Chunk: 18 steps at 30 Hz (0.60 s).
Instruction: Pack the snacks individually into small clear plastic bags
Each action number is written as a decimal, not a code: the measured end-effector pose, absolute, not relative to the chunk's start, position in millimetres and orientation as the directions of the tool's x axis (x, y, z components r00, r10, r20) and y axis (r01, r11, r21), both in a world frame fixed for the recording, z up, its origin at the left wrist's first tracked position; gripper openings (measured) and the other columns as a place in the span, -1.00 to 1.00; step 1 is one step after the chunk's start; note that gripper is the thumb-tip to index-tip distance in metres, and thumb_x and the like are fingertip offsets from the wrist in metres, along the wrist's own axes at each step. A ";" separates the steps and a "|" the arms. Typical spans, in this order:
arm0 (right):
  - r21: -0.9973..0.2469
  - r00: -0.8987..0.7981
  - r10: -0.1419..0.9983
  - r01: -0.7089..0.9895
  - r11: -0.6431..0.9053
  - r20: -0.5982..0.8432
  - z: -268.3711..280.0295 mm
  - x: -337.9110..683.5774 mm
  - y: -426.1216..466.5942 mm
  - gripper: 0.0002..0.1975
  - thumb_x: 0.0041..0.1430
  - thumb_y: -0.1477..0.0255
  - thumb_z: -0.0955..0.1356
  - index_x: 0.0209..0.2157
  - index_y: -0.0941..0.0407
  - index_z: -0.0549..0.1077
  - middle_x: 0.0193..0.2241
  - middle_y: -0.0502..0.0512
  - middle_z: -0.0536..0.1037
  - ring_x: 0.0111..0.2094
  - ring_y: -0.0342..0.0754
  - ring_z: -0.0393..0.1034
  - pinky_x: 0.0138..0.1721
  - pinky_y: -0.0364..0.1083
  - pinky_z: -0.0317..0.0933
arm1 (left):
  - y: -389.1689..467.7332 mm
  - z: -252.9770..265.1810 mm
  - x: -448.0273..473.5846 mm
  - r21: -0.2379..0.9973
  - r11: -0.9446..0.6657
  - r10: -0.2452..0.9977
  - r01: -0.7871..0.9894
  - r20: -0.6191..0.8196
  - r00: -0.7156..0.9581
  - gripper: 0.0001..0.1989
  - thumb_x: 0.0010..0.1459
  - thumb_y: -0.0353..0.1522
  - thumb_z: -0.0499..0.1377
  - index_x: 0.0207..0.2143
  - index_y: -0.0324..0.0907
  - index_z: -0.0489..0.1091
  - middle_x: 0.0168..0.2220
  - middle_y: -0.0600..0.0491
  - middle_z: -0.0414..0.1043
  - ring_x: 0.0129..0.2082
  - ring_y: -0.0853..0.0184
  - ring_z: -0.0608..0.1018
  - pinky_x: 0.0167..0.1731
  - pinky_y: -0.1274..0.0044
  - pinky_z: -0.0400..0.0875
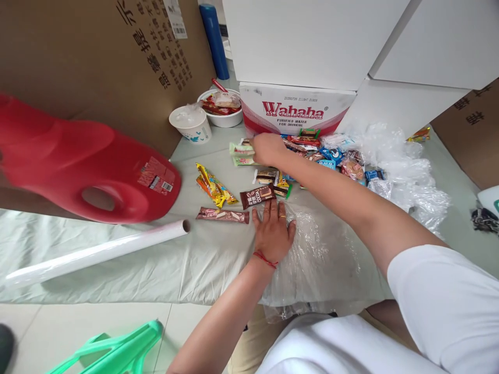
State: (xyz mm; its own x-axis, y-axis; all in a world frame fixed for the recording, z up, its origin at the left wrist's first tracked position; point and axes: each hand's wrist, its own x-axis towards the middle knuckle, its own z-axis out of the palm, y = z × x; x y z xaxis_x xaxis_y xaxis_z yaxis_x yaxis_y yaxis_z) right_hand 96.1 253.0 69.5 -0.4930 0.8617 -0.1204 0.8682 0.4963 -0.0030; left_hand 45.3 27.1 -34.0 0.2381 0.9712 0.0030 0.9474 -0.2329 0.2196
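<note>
My left hand, a red string bracelet on its wrist, lies flat with fingers stretched out. Its fingertips touch the lower edge of a dark brown cocoa snack packet. Farther back, my right hand has its fingers curled around a light green snack packet, whose end sticks out to the left; the fingertips are hidden. A brown wafer packet and yellow snack packets lie left of the hands. Between the hands sit small black-and-gold packets. Mixed snacks are heaped beyond my right forearm.
Clear plastic film spreads beside my left hand, and crumpled plastic lies at right. A film roll, red jug, paper cup and white bowl stand left. A Wahaha carton borders the back.
</note>
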 end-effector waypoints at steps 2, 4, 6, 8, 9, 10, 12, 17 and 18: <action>0.005 -0.397 0.915 0.917 0.398 -0.067 84.8 107.7 260.9 -0.57 0.30 0.32 0.37 0.10 0.28 0.50 0.01 0.38 0.59 0.05 0.23 0.51 0.02 0.12 0.41 | 27.3 -33.7 45.4 0.223 -0.240 0.969 0.945 0.000 0.246 -0.32 0.45 -0.09 -0.17 0.44 -0.29 0.13 0.49 -0.26 0.03 0.50 -0.03 0.08 0.43 -0.11 -0.13; -0.005 -0.320 0.946 0.947 0.321 -0.052 95.5 117.6 269.3 -0.53 0.29 0.25 0.39 0.10 0.29 0.50 -0.02 0.34 0.58 0.03 0.23 0.51 0.00 0.10 0.42 | 27.5 -33.6 45.4 0.227 -0.248 0.967 0.942 0.005 0.253 -0.32 0.45 -0.09 -0.17 0.44 -0.29 0.13 0.50 -0.27 0.01 0.50 -0.04 0.07 0.42 -0.11 -0.14; -0.022 -0.294 0.954 0.956 0.293 -0.065 96.5 120.7 274.1 -0.50 0.22 0.22 0.45 0.07 0.28 0.52 -0.04 0.30 0.59 0.00 0.23 0.52 -0.01 0.08 0.41 | 27.5 -33.8 45.4 0.227 -0.246 0.968 0.942 0.010 0.250 -0.33 0.45 -0.09 -0.17 0.43 -0.29 0.14 0.49 -0.28 0.02 0.49 -0.03 0.08 0.42 -0.11 -0.13; -0.025 -0.345 0.935 0.939 0.344 -0.084 86.6 115.1 274.0 -0.50 0.18 0.22 0.47 0.06 0.24 0.55 -0.04 0.30 0.60 -0.01 0.24 0.51 -0.01 0.08 0.40 | 27.4 -34.0 45.5 0.221 -0.240 0.970 0.945 0.013 0.243 -0.33 0.45 -0.10 -0.16 0.43 -0.29 0.15 0.49 -0.29 0.04 0.49 -0.03 0.10 0.42 -0.12 -0.12; -0.011 -0.374 0.924 0.927 0.374 -0.085 78.6 109.7 272.7 -0.51 0.18 0.22 0.47 0.05 0.23 0.55 -0.03 0.32 0.60 -0.01 0.25 0.49 0.00 0.09 0.39 | 27.4 -34.0 45.5 0.217 -0.238 0.970 0.947 0.017 0.241 -0.34 0.45 -0.10 -0.16 0.42 -0.28 0.16 0.48 -0.29 0.05 0.48 -0.03 0.11 0.42 -0.12 -0.12; 0.013 -0.402 0.912 0.915 0.404 -0.085 69.6 103.4 271.0 -0.53 0.20 0.24 0.45 0.05 0.23 0.56 -0.02 0.35 0.61 0.02 0.27 0.47 0.02 0.11 0.37 | 27.4 -34.0 45.6 0.213 -0.238 0.971 0.948 0.021 0.239 -0.34 0.45 -0.10 -0.16 0.42 -0.28 0.16 0.48 -0.28 0.05 0.48 -0.03 0.11 0.42 -0.12 -0.11; 0.085 -0.455 0.885 0.882 0.463 -0.092 51.8 91.2 267.0 -0.59 0.21 0.32 0.43 0.02 0.24 0.57 -0.01 0.40 0.61 0.12 0.31 0.37 0.10 0.17 0.29 | 27.4 -34.0 45.7 0.208 -0.239 0.971 0.949 0.022 0.239 -0.34 0.45 -0.10 -0.15 0.42 -0.27 0.17 0.48 -0.27 0.05 0.48 -0.03 0.12 0.42 -0.10 -0.10; 0.154 -0.573 0.816 0.801 0.578 -0.080 39.5 83.6 254.8 -0.74 0.22 0.51 0.36 -0.10 0.26 0.61 -0.07 0.40 0.63 0.24 0.28 0.20 0.25 0.24 0.07 | 27.6 -34.3 45.0 0.215 -0.238 0.971 0.947 0.013 0.241 -0.34 0.44 -0.09 -0.14 0.42 -0.25 0.17 0.49 -0.26 0.05 0.48 -0.03 0.12 0.43 -0.06 -0.08; 0.127 -0.575 0.815 0.805 0.579 -0.070 44.6 86.5 252.6 -0.73 0.23 0.49 0.37 -0.08 0.27 0.60 -0.07 0.40 0.63 0.23 0.28 0.22 0.25 0.23 0.07 | 27.6 -34.5 44.8 0.218 -0.236 0.971 0.947 0.015 0.239 -0.34 0.44 -0.09 -0.14 0.42 -0.25 0.17 0.48 -0.26 0.06 0.48 -0.03 0.12 0.43 -0.05 -0.08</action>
State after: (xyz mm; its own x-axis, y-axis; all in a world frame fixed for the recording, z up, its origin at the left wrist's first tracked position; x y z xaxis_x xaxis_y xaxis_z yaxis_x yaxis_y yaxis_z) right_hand 86.5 252.6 44.6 -0.5753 0.8149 -0.0703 0.8050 0.5794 0.1274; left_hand 44.8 27.6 -34.5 0.2388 0.9710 0.0151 0.9469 -0.2363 0.2181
